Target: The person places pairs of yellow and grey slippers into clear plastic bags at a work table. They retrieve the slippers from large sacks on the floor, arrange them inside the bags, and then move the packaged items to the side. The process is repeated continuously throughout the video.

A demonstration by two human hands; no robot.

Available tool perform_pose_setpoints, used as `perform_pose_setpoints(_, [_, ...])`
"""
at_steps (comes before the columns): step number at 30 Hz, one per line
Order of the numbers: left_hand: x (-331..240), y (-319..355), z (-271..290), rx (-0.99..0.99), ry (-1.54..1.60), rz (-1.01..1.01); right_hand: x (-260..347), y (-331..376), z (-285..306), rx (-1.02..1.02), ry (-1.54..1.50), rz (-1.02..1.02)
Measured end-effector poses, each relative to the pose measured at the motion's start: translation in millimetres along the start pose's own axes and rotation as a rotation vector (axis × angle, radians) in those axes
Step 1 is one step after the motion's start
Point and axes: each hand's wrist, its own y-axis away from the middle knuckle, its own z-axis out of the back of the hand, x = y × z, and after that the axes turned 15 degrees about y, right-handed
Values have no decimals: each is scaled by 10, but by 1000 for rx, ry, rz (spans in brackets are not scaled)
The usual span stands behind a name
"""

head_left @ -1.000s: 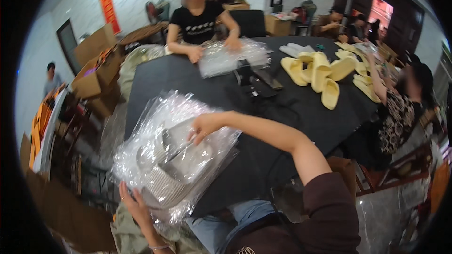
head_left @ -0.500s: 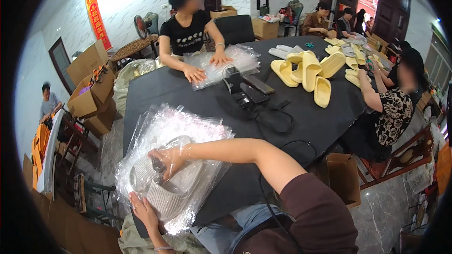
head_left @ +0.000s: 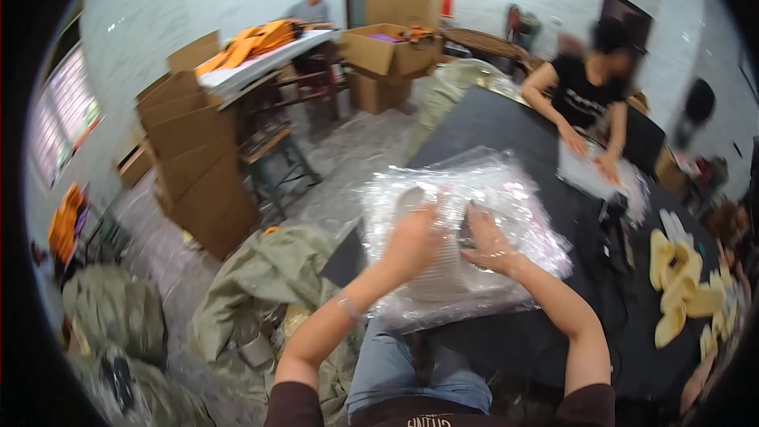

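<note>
A stack of clear plastic bags [head_left: 506,190] lies on the near corner of a black table [head_left: 490,122]. A pale grey slipper [head_left: 443,269] rests on the stack, partly wrapped in plastic. My left hand [head_left: 413,241] grips the slipper's left side. My right hand [head_left: 492,243] presses on its right side with fingers spread over the plastic. Both forearms come up from the lower edge.
A person in black [head_left: 585,95] handles another clear bag [head_left: 589,174] across the table. Yellow slippers [head_left: 680,285] lie at the right. Olive sacks [head_left: 261,285] sit on the floor by my left knee. Cardboard boxes [head_left: 194,158] stand at the left.
The view has swung left, so the table now sits right of centre. My left hand has come up from under the bag stack onto the slipper, and both hands now meet on it.
</note>
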Motion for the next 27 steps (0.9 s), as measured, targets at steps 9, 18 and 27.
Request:
perform_pose_setpoints(9, [-1335,-843,-773,718,408,-327,-344,-181,-610,-21,192,317])
perform_pose_setpoints(18, [-2042,-715,-1282,933,426,-472,-86,-108,-200,59,105,168])
perform_pose_setpoints(27, [-1503,108,-1278,630,379,-749,-143,-3,-60,-10,110,176])
